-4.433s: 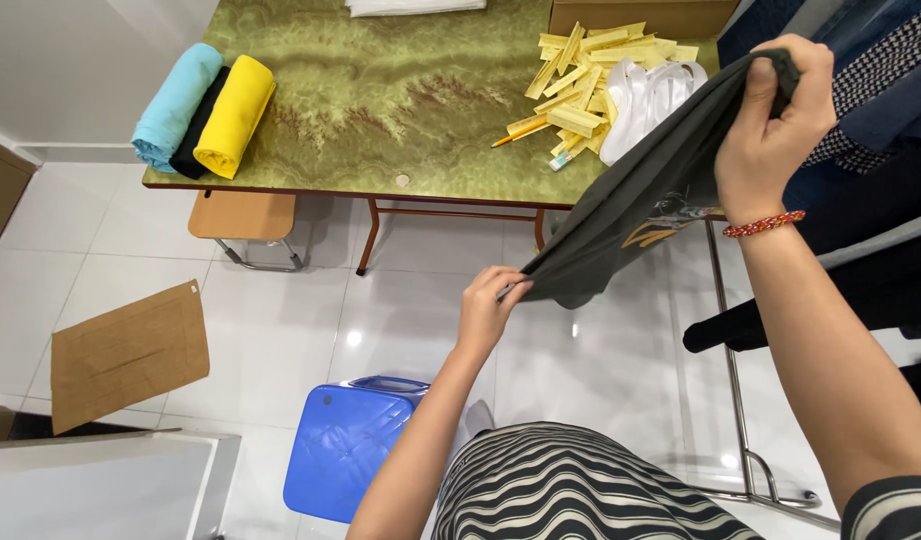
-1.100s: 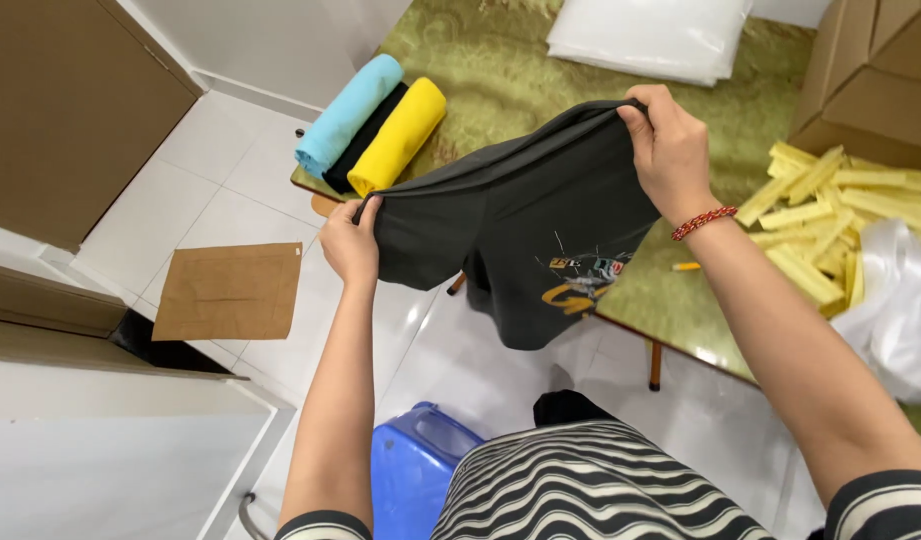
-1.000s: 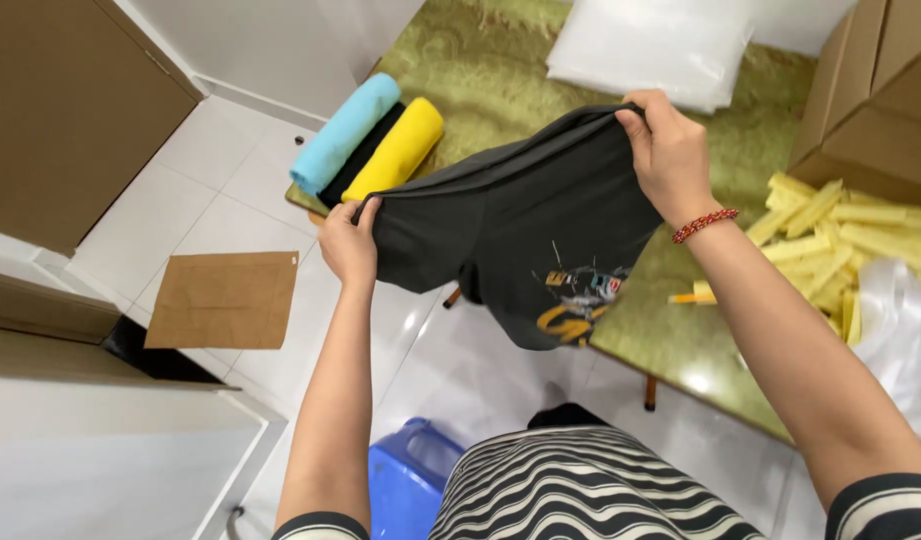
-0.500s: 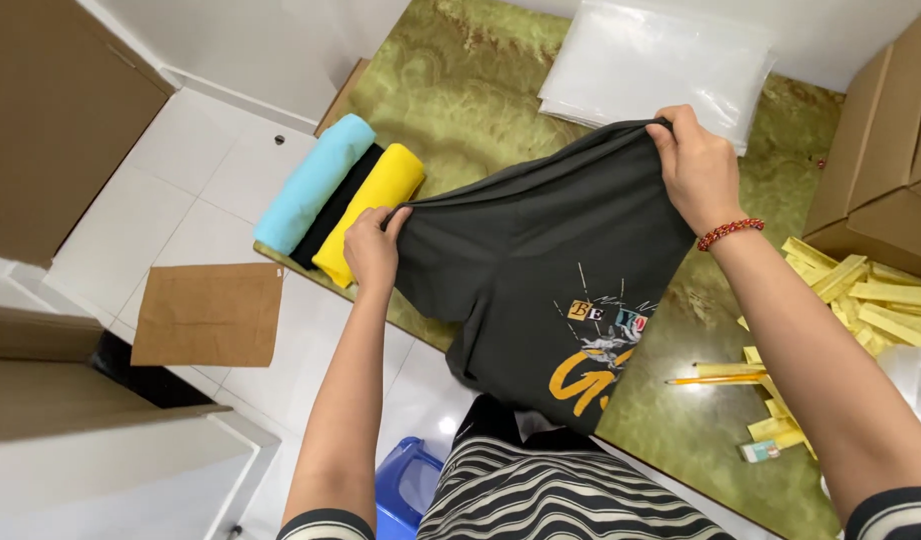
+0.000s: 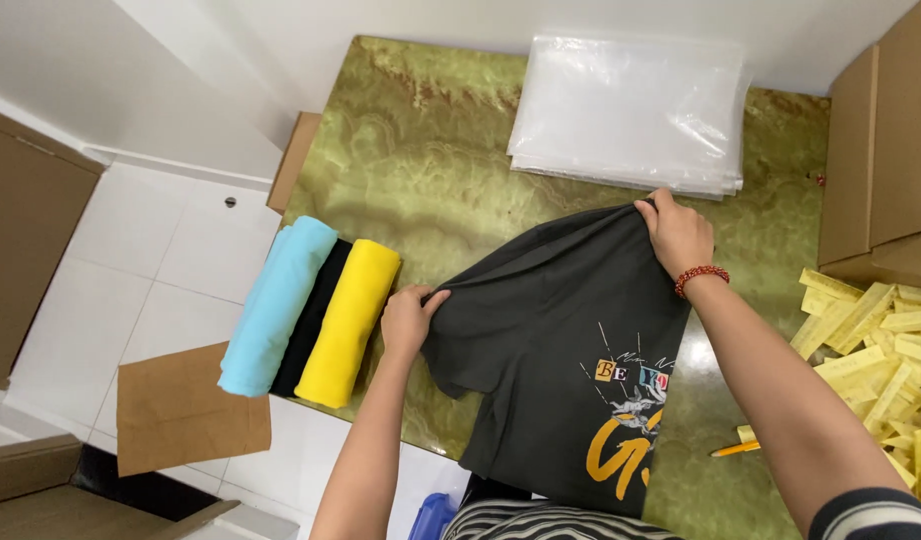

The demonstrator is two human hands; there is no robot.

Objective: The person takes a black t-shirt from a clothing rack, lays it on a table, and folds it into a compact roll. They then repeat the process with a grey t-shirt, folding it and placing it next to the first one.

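**Inspector:** Garment first. The dark grey T-shirt (image 5: pixel 556 340) lies partly spread on the green marbled table (image 5: pixel 421 160), printed side up, its lower part draped over the near edge toward you. Your left hand (image 5: pixel 409 320) pinches one top corner; your right hand (image 5: pixel 678 233) pinches the other, fingers closed on the fabric.

**Operator:** How will it handle?

**Inspector:** I judge it light, soft and limp: it sags and creases wherever you leave it unsupported, and it may slide on that glossy surface. Take hold at the shoulder seams, as you do now, not in the middle of the cloth.

**Operator:** And around it?

**Inspector:** Just beside your left hand lie three rolled garments side by side: a yellow roll (image 5: pixel 349 320), a black roll (image 5: pixel 311 318), a light blue roll (image 5: pixel 274 305). A stack of clear plastic bags (image 5: pixel 631 115) sits beyond your right hand, close to the shirt's top edge. Yellow paper strips (image 5: pixel 871 350) are heaped to your right, below a cardboard box (image 5: pixel 881 150), and a pencil (image 5: pixel 736 449) lies near the hem. The rolls and bags crowd the shirt's corners.
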